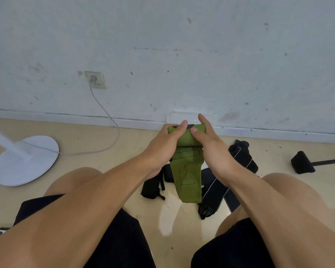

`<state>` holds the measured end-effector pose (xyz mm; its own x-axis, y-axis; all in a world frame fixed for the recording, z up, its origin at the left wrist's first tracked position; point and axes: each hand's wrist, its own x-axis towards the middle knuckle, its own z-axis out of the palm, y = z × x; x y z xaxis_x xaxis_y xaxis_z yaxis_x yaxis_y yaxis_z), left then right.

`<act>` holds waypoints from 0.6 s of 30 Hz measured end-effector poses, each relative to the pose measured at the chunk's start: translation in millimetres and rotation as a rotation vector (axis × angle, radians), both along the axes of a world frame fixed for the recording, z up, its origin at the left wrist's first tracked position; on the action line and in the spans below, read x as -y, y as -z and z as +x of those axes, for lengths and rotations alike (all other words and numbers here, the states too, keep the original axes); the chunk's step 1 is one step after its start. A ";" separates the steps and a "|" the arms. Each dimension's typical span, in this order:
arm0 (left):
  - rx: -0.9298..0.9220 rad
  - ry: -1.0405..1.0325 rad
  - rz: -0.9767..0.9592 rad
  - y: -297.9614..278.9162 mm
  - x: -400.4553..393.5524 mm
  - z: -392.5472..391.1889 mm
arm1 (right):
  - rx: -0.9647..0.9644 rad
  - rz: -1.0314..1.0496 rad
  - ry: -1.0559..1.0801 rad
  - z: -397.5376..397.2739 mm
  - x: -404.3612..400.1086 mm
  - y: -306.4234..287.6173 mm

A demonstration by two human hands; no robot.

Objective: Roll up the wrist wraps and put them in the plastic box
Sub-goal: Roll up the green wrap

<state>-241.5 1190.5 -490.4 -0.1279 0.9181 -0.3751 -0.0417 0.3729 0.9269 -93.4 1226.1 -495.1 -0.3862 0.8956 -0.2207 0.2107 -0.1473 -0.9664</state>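
Two bare hands meet in front of a seated person's knees, above a pale floor (108, 171). Around them: a white fan base (25, 161) at left with its cable (104, 107) running up to a wall socket (95, 79), black wrist wraps (219, 188) lying loose on the floor below the hands, and a black wedge-shaped foot on a rod (303, 162) at right. The left hand (162, 144) and right hand (211, 146) each keep a grip clamped on a green wrist wrap (188, 167), fingers curled over its rolled upper end, thumbs on the near side. Its unrolled tail hangs down between the forearms.
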 end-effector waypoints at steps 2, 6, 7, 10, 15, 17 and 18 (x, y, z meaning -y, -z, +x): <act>0.005 -0.005 -0.015 3.1 1.9 -0.9 | 0.025 -0.020 -0.009 -1.2 1.4 0.5; 0.012 0.035 -0.048 10.2 4.5 -6.6 | 0.073 -0.045 -0.070 1.3 0.8 1.9; 0.007 0.054 -0.058 9.7 5.2 -7.4 | 0.077 -0.049 -0.078 1.7 1.3 2.6; 0.018 0.067 -0.086 9.3 4.2 -10.2 | 0.066 -0.036 -0.095 2.7 2.8 1.8; 0.188 0.006 -0.093 -5.6 1.9 -12.0 | -0.090 0.006 -0.086 4.3 -2.0 -6.1; 0.212 0.008 -0.084 -11.8 1.3 -12.9 | -0.117 0.057 -0.106 5.6 -2.6 -8.3; 0.228 0.016 -0.075 -12.8 1.2 -13.8 | -0.114 0.091 -0.106 6.5 -2.4 -8.8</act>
<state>-255.3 1189.3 -477.6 -0.0173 0.8878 -0.4599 -0.2403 0.4428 0.8638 -86.9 1228.5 -486.4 -0.4973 0.8629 -0.0902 0.1084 -0.0413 -0.9932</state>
